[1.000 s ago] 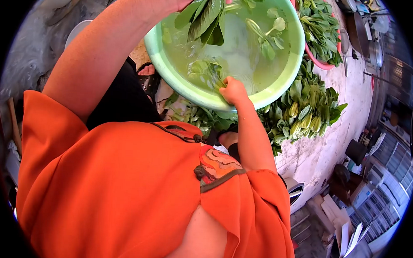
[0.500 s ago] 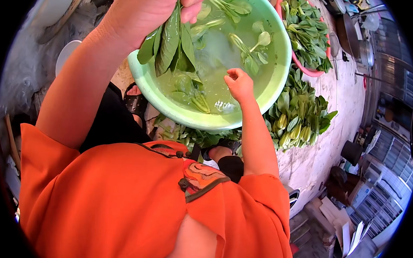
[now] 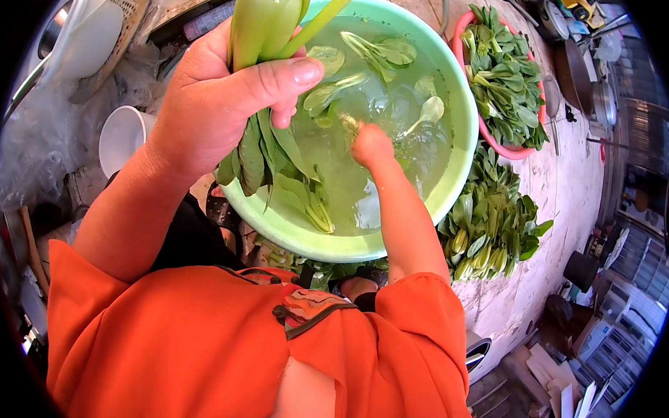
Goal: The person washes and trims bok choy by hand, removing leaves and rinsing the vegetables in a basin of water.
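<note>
My left hand [image 3: 228,95] is closed round a bunch of bok choy [image 3: 264,22], the pale stems up above my thumb and the leaves hanging down over the rim of the green basin [image 3: 465,140]. My right hand [image 3: 371,145] reaches into the cloudy water, and its fingers are below the surface. Something pale shows just left of those fingers; I cannot make out whether it is a stem or the fingertips. Several loose bok choy float around it, among them one plant [image 3: 380,54] at the far side and another [image 3: 316,205] at the near side.
A pink basin [image 3: 512,152] heaped with bok choy stands at the right. Below it a pile of bok choy [image 3: 489,222] lies on the pale floor [image 3: 564,187]. A white tub [image 3: 122,141], clear plastic bags [image 3: 38,154] and a white container [image 3: 94,35] are at the left.
My right hand has gone from above the water into it. My left hand has turned, so the bok choy's stem end now shows upward. The view has shifted, with the basin lower in it.
</note>
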`<state>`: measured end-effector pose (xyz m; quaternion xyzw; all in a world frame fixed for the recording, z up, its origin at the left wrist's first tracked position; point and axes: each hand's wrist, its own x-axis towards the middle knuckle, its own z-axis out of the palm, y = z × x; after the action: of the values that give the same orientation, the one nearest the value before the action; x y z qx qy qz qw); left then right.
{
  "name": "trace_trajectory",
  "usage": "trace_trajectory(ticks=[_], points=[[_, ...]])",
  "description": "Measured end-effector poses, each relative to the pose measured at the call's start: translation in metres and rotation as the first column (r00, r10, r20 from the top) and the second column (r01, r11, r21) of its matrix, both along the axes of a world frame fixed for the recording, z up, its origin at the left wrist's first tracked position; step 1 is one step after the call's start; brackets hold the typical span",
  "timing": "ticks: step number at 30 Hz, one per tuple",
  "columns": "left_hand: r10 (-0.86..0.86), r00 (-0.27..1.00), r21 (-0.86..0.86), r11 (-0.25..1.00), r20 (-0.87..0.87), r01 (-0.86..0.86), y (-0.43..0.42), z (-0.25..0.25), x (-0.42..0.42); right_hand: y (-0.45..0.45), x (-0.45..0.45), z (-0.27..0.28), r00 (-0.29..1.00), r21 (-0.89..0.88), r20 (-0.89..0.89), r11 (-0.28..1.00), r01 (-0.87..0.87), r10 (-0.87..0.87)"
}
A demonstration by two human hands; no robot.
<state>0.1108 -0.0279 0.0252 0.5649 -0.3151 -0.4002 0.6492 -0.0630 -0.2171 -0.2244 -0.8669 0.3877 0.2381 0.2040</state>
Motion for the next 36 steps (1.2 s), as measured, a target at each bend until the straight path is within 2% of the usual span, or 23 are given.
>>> trace_trajectory(ticks=[1,2,4,5,7,8,10,11,13,14,15,17,18,19,20,21,24,25,28,29,31,35,36], points=[[0.021,1.000,0.009,1.000,0.008,-0.021,-0.001,-0.002,0.002,0.008,-0.003,0.000,0.990,0.086,0.001,0.987,-0.137,0.138],[0.021,1.000,0.013,1.000,0.007,-0.021,-0.002,-0.003,0.004,0.009,-0.009,0.001,0.990,0.090,0.000,0.986,-0.137,0.138],[0.005,1.000,-0.023,1.000,-0.004,-0.005,-0.003,-0.005,0.008,0.009,-0.021,0.003,0.975,0.075,0.223,0.997,-0.021,0.004],[0.003,1.000,-0.022,1.000,-0.003,-0.004,-0.002,-0.006,0.008,0.013,-0.022,0.002,0.974,0.076,0.224,0.997,-0.020,0.003],[0.119,0.991,0.022,0.992,0.064,-0.121,-0.001,-0.009,0.002,0.025,-0.026,-0.001,0.962,0.029,0.127,0.970,0.240,-0.242],[0.117,0.991,0.018,0.993,0.066,-0.118,-0.001,-0.009,0.001,0.035,-0.030,-0.005,0.961,0.026,0.130,0.970,0.242,-0.243],[0.169,0.976,0.036,0.984,0.138,-0.176,-0.002,-0.006,0.002,0.056,-0.037,-0.006,0.936,-0.001,0.348,0.999,-0.045,0.043],[0.172,0.975,0.030,0.984,0.137,-0.178,0.000,-0.004,0.005,0.055,-0.039,-0.004,0.936,-0.006,0.349,0.999,-0.047,0.046],[0.104,0.977,0.114,0.985,0.186,-0.126,0.005,-0.001,0.014,0.053,-0.036,0.020,0.831,0.344,0.453,0.923,0.171,-0.323],[0.107,0.977,0.106,0.986,0.186,-0.128,0.005,-0.004,0.019,0.051,-0.036,0.028,0.769,0.398,0.483,0.887,0.233,-0.419],[0.111,0.961,0.121,0.982,0.254,-0.145,0.004,-0.010,0.023,0.051,-0.036,0.046,0.769,0.392,0.487,0.891,0.231,-0.414],[0.119,0.941,0.125,0.978,0.317,-0.165,0.004,-0.016,0.023,0.052,-0.032,0.100,0.628,0.665,0.495,0.727,0.171,-0.601],[0.113,0.916,0.107,0.980,0.384,-0.165,0.001,-0.015,0.019,0.053,-0.032,0.122,0.630,0.658,0.501,0.734,0.169,-0.594],[0.111,0.886,0.087,0.982,0.450,-0.167,-0.001,-0.014,0.017,0.055,-0.032,0.145,0.591,0.700,0.539,0.709,0.082,-0.600],[0.044,0.916,0.084,0.993,0.399,-0.084,-0.002,-0.016,0.017,0.059,-0.030,0.165,0.548,0.731,0.574,0.682,-0.009,-0.609],[0.054,0.916,0.067,0.994,0.398,-0.088,-0.003,-0.018,0.013,0.064,-0.029,0.185,0.550,0.720,0.584,0.694,-0.012,-0.597],[-0.070,0.994,0.007,0.998,0.088,0.070,-0.009,-0.031,-0.003,0.078,-0.030,0.228,0.437,0.760,0.610,0.645,-0.086,-0.661],[-0.068,0.994,-0.008,0.998,0.089,0.069,-0.009,-0.031,-0.010,0.084,-0.030,0.239,0.437,0.750,0.620,0.656,-0.086,-0.651],[-0.306,0.930,-0.097,0.952,-0.203,0.292,0.001,-0.019,-0.035,0.104,-0.031,0.260,0.308,0.767,0.618,0.641,-0.033,-0.724],[-0.311,0.929,-0.106,0.950,-0.201,0.295,0.005,-0.017,-0.041,0.110,-0.032,0.264,0.306,0.761,0.624,0.648,-0.029,-0.719],[-0.378,0.880,-0.203,0.922,-0.289,0.329,0.009,-0.016,-0.053,0.122,-0.033,0.270,0.200,0.792,0.587,0.608,0.063,-0.785],[-0.417,0.848,-0.207,0.907,-0.329,0.366,0.010,-0.022,-0.066,0.136,-0.039,0.264,0.062,0.895,0.435,0.439,0.084,-0.898],[-0.453,0.837,-0.200,0.890,-0.307,0.409,0.009,-0.020,-0.066,0.136,-0.043,0.264,0.060,0.894,0.434,0.438,0.093,-0.899]])
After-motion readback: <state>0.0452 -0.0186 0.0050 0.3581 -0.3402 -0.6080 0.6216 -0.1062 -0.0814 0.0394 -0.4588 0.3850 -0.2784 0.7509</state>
